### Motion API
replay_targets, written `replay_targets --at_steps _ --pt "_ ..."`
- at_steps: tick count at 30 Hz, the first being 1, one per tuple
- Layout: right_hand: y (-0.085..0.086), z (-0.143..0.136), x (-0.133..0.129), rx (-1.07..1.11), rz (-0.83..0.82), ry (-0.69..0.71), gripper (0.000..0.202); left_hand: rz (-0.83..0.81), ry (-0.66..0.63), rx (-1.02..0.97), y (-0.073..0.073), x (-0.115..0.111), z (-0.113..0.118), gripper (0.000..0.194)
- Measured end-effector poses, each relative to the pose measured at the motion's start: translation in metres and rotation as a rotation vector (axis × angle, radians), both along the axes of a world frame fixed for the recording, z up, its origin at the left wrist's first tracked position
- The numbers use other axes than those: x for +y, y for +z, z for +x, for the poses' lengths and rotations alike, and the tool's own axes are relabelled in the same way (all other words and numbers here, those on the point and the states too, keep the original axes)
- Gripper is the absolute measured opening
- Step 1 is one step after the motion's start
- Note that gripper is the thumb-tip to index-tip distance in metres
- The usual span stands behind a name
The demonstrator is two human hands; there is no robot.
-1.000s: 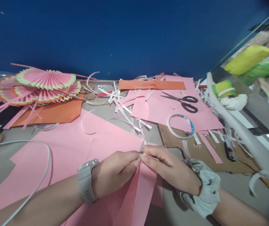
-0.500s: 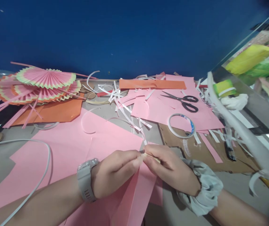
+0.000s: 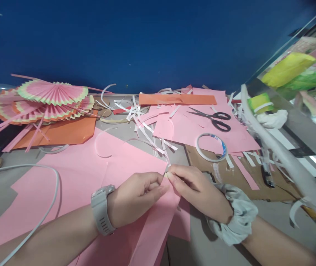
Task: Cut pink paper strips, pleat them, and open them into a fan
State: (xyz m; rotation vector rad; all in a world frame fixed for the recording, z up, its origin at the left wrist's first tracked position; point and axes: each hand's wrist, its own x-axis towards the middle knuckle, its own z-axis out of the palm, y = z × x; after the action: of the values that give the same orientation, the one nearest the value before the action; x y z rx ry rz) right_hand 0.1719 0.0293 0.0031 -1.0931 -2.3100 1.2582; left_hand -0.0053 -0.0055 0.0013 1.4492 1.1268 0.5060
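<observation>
long band of pink paper (image 3: 158,221) is in both hands, far end at the fingertips, rest running down toward the wearer between the wrists. right hand (image 3: 199,190): thumb and index pinching the far end at its right corner, thumb on top; a pale yellow edge (image 3: 166,174) shows right there. left hand (image 3: 136,199): thumb laid on the band's left edge, index at the far left corner, other fingers curled; grasping the same band. hands near each other, gap between fingertips filled by paper. narrow white strip (image 3: 168,158) ends just beyond the right fingertips. large pink paper sheets (image 3: 72,184) lie under and left of the left hand. ahead of the right hand: white tape ring with a blue inner face (image 3: 224,149), beyond it black-handled metal scissors (image 3: 212,117) on pink paper. brown flat cardboard (image 3: 234,186) sits just beyond the right wrist.
</observation>
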Motion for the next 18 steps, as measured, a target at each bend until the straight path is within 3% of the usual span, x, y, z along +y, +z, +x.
replay_targets --at_steps 11,18 --pt "-0.0007 -0.0033 -0.0028 -0.024 0.068 -0.044 0.031 0.005 0.078 0.037 -0.0028 -0.0043 0.0046 0.034" --pt "0.0044 0.0 -0.0006 0.123 -0.069 -0.097 0.032 0.063 0.131 -0.062 0.001 -0.0032 0.0009 0.028"
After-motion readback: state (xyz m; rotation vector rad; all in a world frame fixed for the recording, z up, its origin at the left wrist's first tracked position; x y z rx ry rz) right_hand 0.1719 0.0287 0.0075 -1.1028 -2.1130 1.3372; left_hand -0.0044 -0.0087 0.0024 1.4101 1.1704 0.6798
